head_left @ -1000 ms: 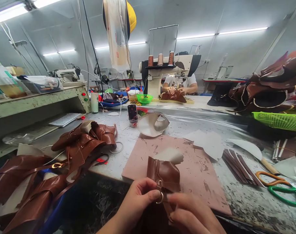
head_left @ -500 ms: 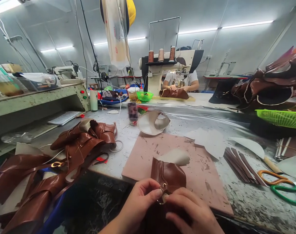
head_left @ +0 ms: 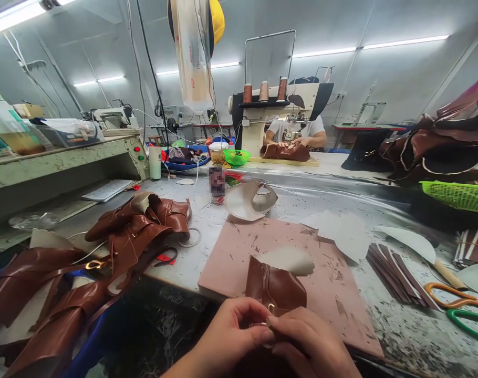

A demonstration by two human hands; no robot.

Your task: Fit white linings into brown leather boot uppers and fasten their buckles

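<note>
At the front edge of the pink board, a brown leather boot upper (head_left: 276,289) lies partly over the edge, its lower part hidden under my hands. My left hand (head_left: 233,333) pinches a small metal buckle (head_left: 259,324), mostly covered by the thumb and finger. From the right, my right hand (head_left: 312,338) meets it with fingers pinched around the thin strap end at the buckle; the strap itself is largely hidden. Just above the fingertips, a small gold-coloured metal fitting (head_left: 271,308) shows on the leather.
The pink board (head_left: 231,257) carries a pale leather piece (head_left: 288,261). Brown leather uppers (head_left: 140,223) are heaped left. Dark strips (head_left: 398,275), orange-handled scissors (head_left: 451,294) and green-handled scissors (head_left: 469,320) lie right. Behind, a person works at a sewing machine (head_left: 250,136).
Both hands have shifted slightly right and closed nearer together, covering more of the buckle. The whole view has moved a little; the board and leather stay in place.
</note>
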